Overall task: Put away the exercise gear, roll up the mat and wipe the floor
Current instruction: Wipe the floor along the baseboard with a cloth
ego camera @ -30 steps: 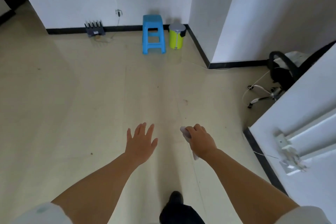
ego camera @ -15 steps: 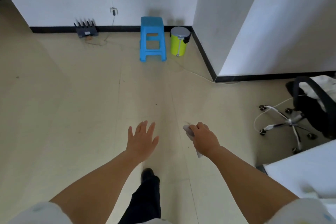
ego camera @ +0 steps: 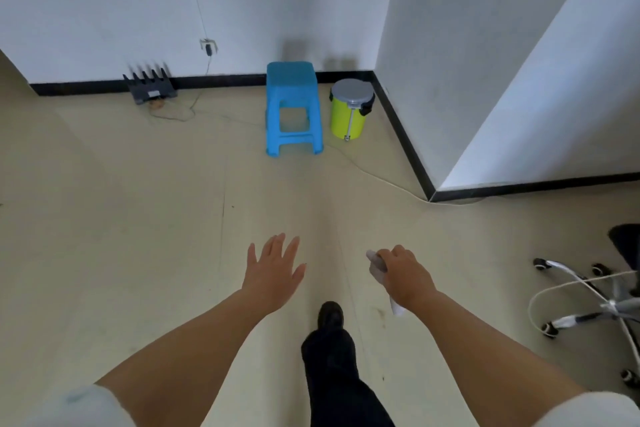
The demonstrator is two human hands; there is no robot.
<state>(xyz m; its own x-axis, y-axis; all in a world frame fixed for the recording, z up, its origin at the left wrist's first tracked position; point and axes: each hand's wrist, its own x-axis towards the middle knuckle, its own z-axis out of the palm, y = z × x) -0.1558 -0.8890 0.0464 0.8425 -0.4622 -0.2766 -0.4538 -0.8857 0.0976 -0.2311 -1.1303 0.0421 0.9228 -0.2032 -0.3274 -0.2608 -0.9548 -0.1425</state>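
My right hand is closed around a crumpled white wipe, whose ends stick out past the fingers and below the wrist. My left hand is stretched out beside it, palm down, fingers spread, holding nothing. Both hang above the beige floor. A lime-green pedal bin with a grey lid stands ahead in the wall corner. No mat or exercise gear is in view.
A blue plastic stool stands left of the bin. A black router with cables lies by the baseboard. A white cable crosses the floor. An office chair base is at the right. My dark-trousered leg steps forward.
I have walked toward the stool and bin, which now look nearer. The view swung left, so the white furniture at the right is gone. My hands kept their pose.
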